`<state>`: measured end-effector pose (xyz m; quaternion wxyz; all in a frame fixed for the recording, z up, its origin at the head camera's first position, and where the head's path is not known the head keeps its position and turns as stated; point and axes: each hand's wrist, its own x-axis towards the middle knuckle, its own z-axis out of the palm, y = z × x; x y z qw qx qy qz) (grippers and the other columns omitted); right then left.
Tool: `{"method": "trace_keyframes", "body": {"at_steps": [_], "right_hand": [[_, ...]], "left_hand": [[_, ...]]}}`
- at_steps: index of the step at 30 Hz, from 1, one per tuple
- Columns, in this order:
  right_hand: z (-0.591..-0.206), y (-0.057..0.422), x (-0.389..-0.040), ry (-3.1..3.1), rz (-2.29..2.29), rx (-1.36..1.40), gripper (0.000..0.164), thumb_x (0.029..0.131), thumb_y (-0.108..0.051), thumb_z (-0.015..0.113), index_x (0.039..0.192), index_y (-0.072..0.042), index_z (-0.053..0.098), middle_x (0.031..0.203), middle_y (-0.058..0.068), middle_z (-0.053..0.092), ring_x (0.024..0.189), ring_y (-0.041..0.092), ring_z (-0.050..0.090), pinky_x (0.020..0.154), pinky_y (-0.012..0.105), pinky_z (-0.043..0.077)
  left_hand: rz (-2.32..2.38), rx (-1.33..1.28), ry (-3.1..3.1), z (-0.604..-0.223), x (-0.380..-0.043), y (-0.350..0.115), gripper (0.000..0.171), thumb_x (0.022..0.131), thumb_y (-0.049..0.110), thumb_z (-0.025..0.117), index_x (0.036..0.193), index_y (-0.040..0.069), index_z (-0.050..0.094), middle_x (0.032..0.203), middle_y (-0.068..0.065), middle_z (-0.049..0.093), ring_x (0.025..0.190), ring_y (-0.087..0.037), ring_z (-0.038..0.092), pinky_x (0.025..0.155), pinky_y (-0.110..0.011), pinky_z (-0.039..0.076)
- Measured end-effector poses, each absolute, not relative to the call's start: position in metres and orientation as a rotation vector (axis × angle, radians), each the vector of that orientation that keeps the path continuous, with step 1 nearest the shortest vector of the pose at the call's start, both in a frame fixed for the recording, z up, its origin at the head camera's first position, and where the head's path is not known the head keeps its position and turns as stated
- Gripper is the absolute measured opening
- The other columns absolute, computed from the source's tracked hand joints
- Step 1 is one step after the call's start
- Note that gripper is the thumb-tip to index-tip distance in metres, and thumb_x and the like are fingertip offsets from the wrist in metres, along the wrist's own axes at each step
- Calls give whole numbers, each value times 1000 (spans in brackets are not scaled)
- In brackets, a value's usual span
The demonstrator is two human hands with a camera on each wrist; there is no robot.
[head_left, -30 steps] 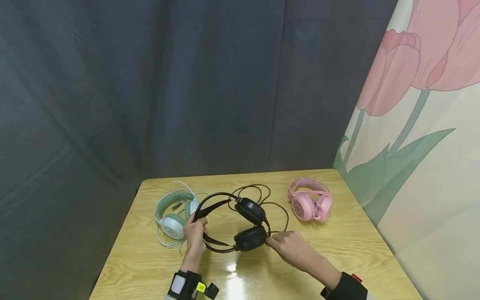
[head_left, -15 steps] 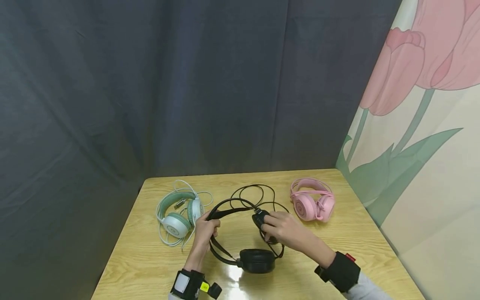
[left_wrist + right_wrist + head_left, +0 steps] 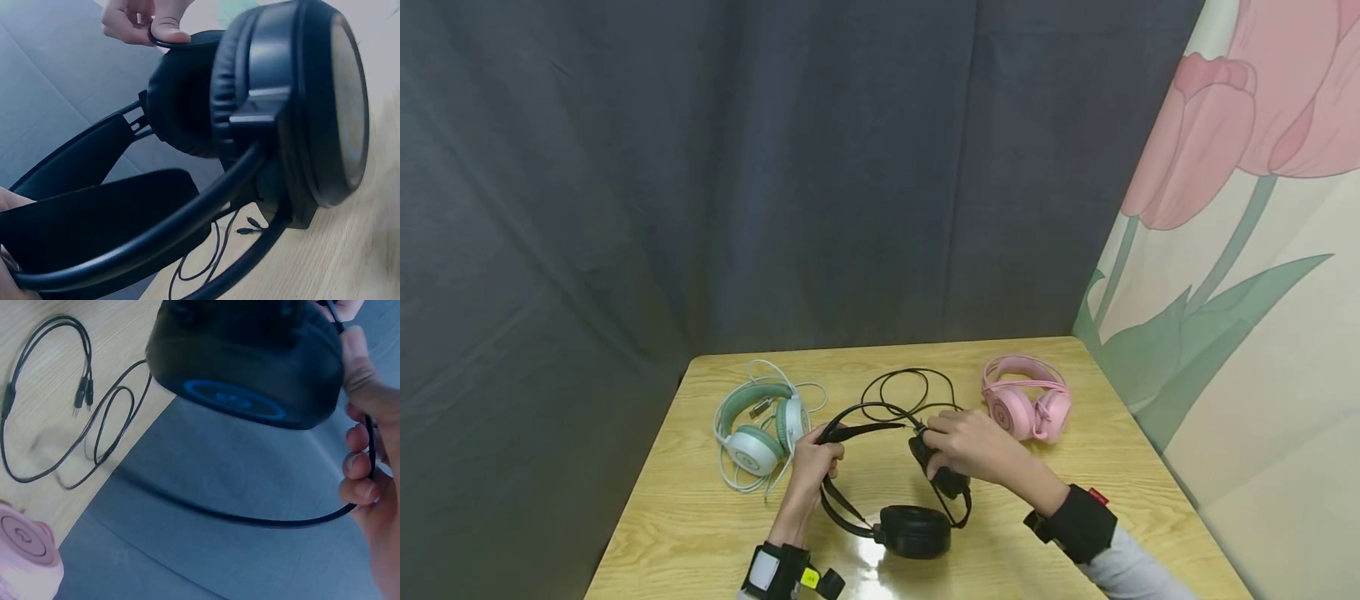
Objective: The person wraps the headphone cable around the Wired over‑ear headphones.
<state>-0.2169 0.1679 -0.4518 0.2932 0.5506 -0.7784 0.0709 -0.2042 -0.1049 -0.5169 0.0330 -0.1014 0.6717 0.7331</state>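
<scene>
Holding black over-ear headphones left of pink headphones | gripping headband with left hand, cable with right hand | likely gathering cable round ear cups | calling next for steady headband, slack drawn in

Three headsets; two black plugs; two wrist straps; one table; one curtain

A held headset occupies the middle above the desk, its cable lying behind it. A second headset lies left, a third headset right; a curtain hangs behind the desk.
</scene>
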Motion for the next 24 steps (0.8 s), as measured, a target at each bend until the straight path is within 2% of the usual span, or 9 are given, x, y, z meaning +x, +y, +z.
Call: {"method": "trace_keyframes", "body": {"at_steps": [2, 6, 11, 13, 15, 18, 20, 22, 24], "right_hand": [[-451, 167, -218, -2090, 187, 1476, 34, 72, -34, 84, 73, -17, 54, 71, -7, 41, 60, 6, 42, 49, 18, 33], [-453, 162, -221, -2102, 172, 1490, 22, 77, -22, 81, 77, -15, 60, 76, -6, 47, 67, 9, 49, 56, 23, 43], [-455, 161, -229, -2073, 204, 1411, 33, 75, -43, 77, 76, -16, 58, 72, -7, 47, 61, 9, 46, 52, 22, 41], [-456, 163, -232, -2096, 264, 1370, 34, 74, -44, 78, 76, -15, 59, 71, -7, 50, 60, 8, 46, 52, 22, 41], [-457, 167, -234, -2136, 348, 1346, 28, 77, -36, 80, 79, -14, 62, 74, -7, 55, 62, 8, 50, 54, 23, 43], [-458, 172, -236, -2196, 476, 1357, 8, 87, -15, 75, 90, -10, 69, 85, -3, 63, 74, 10, 58, 63, 25, 50], [-459, 175, -237, -2208, 529, 1362, 10, 88, -4, 70, 97, -8, 69, 91, -1, 65, 81, 12, 62, 68, 26, 53], [-460, 177, -238, -2188, 546, 1339, 13, 88, -2, 70, 100, -7, 69, 92, 0, 65, 81, 12, 63, 67, 25, 53], [-462, 178, -240, -2156, 571, 1289, 14, 86, -9, 74, 98, -8, 68, 88, -1, 65, 75, 10, 63, 62, 23, 52]], "left_hand": [[2246, -309, 2073, -518, -205, -103, 42, 75, -10, 55, 115, -4, 65, 71, -2, 50, 47, -8, 38, 43, -19, 33], [2219, -242, 2077, -519, -208, -100, 43, 74, -11, 54, 116, -7, 65, 70, -2, 49, 48, -8, 37, 43, -19, 33], [2213, -173, 2022, -517, -210, -100, 43, 74, -11, 55, 115, -6, 64, 68, -2, 47, 48, -7, 36, 43, -19, 32], [2240, -170, 1981, -516, -211, -102, 42, 73, -12, 54, 113, -6, 64, 67, -1, 45, 47, -6, 34, 43, -18, 30], [2270, -154, 1948, -515, -211, -105, 41, 72, -13, 53, 112, -6, 63, 67, 0, 42, 46, -5, 33, 42, -18, 28], [2320, -143, 1887, -513, -211, -110, 41, 71, -14, 52, 110, -6, 62, 65, 1, 38, 45, -5, 30, 42, -18, 26], [2330, -117, 1863, -511, -210, -113, 41, 72, -13, 52, 112, -6, 61, 64, 1, 37, 45, -5, 28, 42, -18, 26], [2339, -96, 1835, -509, -210, -115, 42, 73, -13, 52, 113, -6, 61, 65, 0, 36, 45, -5, 28, 42, -19, 26], [2350, -64, 1806, -508, -209, -117, 41, 74, -13, 53, 115, -7, 59, 64, 1, 35, 45, -5, 28, 42, -19, 26]]}}
